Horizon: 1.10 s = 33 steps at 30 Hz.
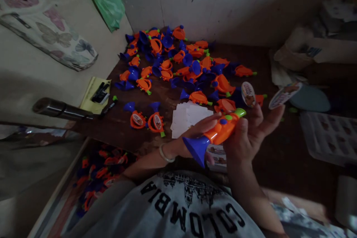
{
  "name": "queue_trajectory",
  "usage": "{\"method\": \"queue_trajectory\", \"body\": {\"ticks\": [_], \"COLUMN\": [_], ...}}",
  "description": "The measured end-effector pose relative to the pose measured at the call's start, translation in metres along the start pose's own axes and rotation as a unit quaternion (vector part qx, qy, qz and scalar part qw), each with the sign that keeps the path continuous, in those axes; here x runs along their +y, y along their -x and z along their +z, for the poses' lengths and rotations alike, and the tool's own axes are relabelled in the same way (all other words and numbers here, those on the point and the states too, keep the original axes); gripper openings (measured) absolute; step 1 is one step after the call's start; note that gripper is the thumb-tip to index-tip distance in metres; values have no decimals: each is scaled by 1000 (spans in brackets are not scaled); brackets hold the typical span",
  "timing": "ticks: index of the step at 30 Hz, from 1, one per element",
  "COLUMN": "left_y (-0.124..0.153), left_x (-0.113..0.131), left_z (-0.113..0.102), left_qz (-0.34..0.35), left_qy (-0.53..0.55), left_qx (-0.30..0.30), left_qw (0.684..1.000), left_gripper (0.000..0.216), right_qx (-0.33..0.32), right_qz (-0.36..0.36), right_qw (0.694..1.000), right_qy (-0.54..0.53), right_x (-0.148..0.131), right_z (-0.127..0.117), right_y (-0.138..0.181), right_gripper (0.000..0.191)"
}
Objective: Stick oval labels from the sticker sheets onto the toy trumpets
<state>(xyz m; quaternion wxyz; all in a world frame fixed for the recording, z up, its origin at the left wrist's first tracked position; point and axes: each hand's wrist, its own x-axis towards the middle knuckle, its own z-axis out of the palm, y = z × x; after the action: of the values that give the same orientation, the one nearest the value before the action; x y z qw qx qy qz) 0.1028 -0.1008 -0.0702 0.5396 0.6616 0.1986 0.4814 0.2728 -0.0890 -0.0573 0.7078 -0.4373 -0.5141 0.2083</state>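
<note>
An orange toy trumpet (221, 132) with a blue bell and a green mouthpiece is held between my hands, tilted, bell toward the lower left. My left hand (195, 130), a bangle on its wrist, grips the trumpet from behind near the bell; some fingers are hidden. On the mouthpiece side, my right hand (244, 143) has its thumb against the trumpet. Two of its fingers are raised, with an oval printed sticker (248, 94) at one fingertip and a second sticker (285, 96) at another. Below the trumpet lies a printed sticker sheet (217, 156), partly covered.
Many toy trumpets (178, 57) are heaped across the back of the table. Two stickered trumpets (137, 119) lie left of some white paper sheets (184, 117). More fill a space (103, 173) below left. A dark bottle (61, 109) lies left; a clear tray (329, 137) stands right.
</note>
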Motion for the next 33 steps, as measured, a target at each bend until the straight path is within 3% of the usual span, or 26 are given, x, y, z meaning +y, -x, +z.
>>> {"method": "queue_trajectory", "body": {"ticks": [4, 7, 9, 13, 23, 33], "left_y": [-2, -6, -7, -4, -1, -4], "left_x": [-6, -6, -6, -2, 14, 15], "left_z": [19, 17, 15, 18, 15, 17], "left_qz": [3, -65, -108, -97, -48, 8], "left_qy": [1, 57, 97, 108, 50, 47], "left_qx": [201, 288, 285, 272, 169, 158], "left_qw": [980, 954, 948, 951, 983, 986], "left_gripper": [49, 59, 69, 80, 62, 49], "right_qx": [-59, -2, 25, -56, -113, -111], "right_qz": [15, -37, -44, 12, 39, 53], "right_qw": [998, 998, 998, 998, 993, 992], "right_qy": [34, 59, 47, -5, -11, -16], "right_x": [-10, -25, -35, -45, -46, -51], "right_z": [-6, -15, -17, -8, -3, -5], "right_y": [-3, -13, -15, -5, 5, 4], "right_gripper": [95, 88, 81, 83, 88, 86]}}
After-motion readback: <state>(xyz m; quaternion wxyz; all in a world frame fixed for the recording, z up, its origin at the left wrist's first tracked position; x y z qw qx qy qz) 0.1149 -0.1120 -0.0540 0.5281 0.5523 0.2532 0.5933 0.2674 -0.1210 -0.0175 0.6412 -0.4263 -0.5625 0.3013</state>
